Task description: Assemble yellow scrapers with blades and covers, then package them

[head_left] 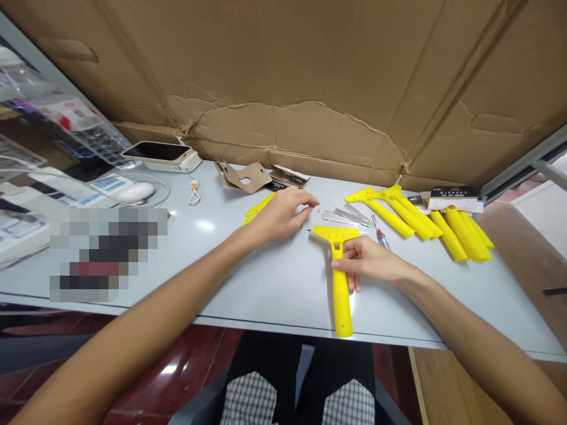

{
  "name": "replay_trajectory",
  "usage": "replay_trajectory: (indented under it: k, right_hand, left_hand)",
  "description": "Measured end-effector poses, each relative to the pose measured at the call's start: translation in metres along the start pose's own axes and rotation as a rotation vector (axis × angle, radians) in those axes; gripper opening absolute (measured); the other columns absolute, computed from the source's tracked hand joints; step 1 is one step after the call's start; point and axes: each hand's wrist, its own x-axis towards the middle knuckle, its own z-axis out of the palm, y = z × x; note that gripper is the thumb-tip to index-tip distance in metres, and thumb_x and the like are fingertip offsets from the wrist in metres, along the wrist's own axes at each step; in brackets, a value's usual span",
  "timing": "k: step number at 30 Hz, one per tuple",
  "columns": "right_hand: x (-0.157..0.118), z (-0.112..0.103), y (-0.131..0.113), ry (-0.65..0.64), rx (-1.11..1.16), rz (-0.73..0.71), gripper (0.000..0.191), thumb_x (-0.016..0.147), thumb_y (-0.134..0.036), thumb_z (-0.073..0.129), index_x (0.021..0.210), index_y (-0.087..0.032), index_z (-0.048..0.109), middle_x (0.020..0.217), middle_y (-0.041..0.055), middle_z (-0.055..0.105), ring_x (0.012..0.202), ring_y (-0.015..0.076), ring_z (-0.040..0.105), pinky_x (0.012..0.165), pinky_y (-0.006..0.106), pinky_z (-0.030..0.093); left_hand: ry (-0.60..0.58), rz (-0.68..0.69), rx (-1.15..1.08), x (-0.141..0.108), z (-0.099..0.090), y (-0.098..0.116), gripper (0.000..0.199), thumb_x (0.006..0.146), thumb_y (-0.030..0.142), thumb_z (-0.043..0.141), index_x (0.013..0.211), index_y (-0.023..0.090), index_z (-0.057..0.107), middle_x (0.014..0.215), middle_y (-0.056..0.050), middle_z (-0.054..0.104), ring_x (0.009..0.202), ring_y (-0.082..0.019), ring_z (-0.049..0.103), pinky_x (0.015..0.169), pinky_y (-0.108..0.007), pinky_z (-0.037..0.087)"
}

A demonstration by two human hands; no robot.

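Observation:
My right hand (367, 258) is closed around the upper part of a yellow scraper (342, 298). The scraper's wide head points away from me and its hollow handle end points toward me. My left hand (286, 209) is just above the table, left of the scraper head, with thumb and index finger apart and nothing visible between them. Beneath and beside its fingertips lie small screws (319, 211). Several flat metal blades (341, 217) are fanned out beyond the scraper head. A screwdriver (380, 232) with a clear and red handle lies to their right.
Several more yellow scrapers (390, 218) lie at the right, by a black and white box (456, 198). Yellow parts (259, 206) show behind my left hand. Cut cardboard (245, 177), a phone (159, 151), a mouse (135, 192) and a water bottle (84, 127) stand toward the left. A cardboard wall (287, 77) rises behind.

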Motion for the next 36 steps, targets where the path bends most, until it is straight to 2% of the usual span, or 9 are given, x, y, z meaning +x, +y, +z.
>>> replay_trajectory:
  k: [6, 9, 15, 23, 33, 36]
  right_hand:
    - [0.0, -0.001, 0.0, -0.027, -0.034, -0.006, 0.04, 0.083, -0.048, 0.089, 0.082, -0.017, 0.064, 0.061, 0.004, 0.074, 0.046, 0.0137, 0.066, 0.045, 0.024, 0.056]
    - [0.0, -0.001, -0.001, -0.054, -0.019, -0.012, 0.041, 0.083, -0.049, 0.089, 0.082, -0.017, 0.063, 0.062, 0.0032, 0.073, 0.045, 0.0127, 0.064, 0.043, 0.024, 0.055]
    - [0.0, -0.001, -0.001, -0.078, -0.01, -0.014, 0.04, 0.084, -0.048, 0.088, 0.083, -0.017, 0.062, 0.06, 0.0021, 0.072, 0.043, 0.0116, 0.061, 0.041, 0.023, 0.051]
    - [0.0, -0.002, 0.0, -0.089, -0.011, -0.004, 0.039, 0.083, -0.046, 0.089, 0.081, -0.018, 0.062, 0.061, 0.0017, 0.073, 0.042, 0.0114, 0.061, 0.041, 0.024, 0.052]
    - [-0.002, -0.004, -0.002, -0.093, -0.031, -0.013, 0.041, 0.085, -0.05, 0.087, 0.08, -0.018, 0.061, 0.061, 0.0021, 0.073, 0.042, 0.0112, 0.061, 0.045, 0.024, 0.056]
    - [-0.002, -0.004, -0.002, -0.096, -0.028, -0.017, 0.039, 0.085, -0.048, 0.087, 0.081, -0.018, 0.061, 0.061, 0.0017, 0.073, 0.043, 0.0111, 0.061, 0.046, 0.024, 0.056]
  left_hand:
    - [-0.19, 0.045, 0.069, 0.038, 0.021, 0.007, 0.027, 0.095, 0.021, 0.064, 0.118, 0.017, 0.078, 0.114, -0.012, 0.082, 0.106, -0.029, 0.07, 0.098, -0.045, 0.052]
    - [-0.24, 0.034, 0.115, 0.043, 0.026, 0.01, 0.028, 0.094, 0.022, 0.065, 0.119, 0.019, 0.079, 0.106, -0.011, 0.082, 0.102, -0.03, 0.069, 0.091, -0.043, 0.051]
    - [-0.224, 0.032, 0.148, 0.029, 0.026, 0.011, 0.023, 0.099, 0.025, 0.063, 0.116, 0.02, 0.078, 0.104, -0.01, 0.081, 0.107, -0.031, 0.066, 0.094, -0.045, 0.045]
    - [-0.241, 0.071, 0.182, 0.03, 0.036, 0.007, 0.018, 0.097, 0.017, 0.06, 0.098, 0.023, 0.078, 0.089, -0.007, 0.078, 0.097, -0.029, 0.065, 0.09, -0.043, 0.04]
    - [-0.197, 0.082, 0.211, 0.03, 0.027, 0.005, 0.023, 0.099, 0.019, 0.057, 0.11, 0.022, 0.078, 0.099, -0.009, 0.08, 0.101, -0.03, 0.068, 0.091, -0.044, 0.041]
    - [-0.172, 0.091, 0.164, 0.03, 0.022, 0.003, 0.022, 0.095, 0.017, 0.061, 0.111, 0.02, 0.077, 0.106, -0.011, 0.079, 0.101, -0.029, 0.069, 0.089, -0.042, 0.045]
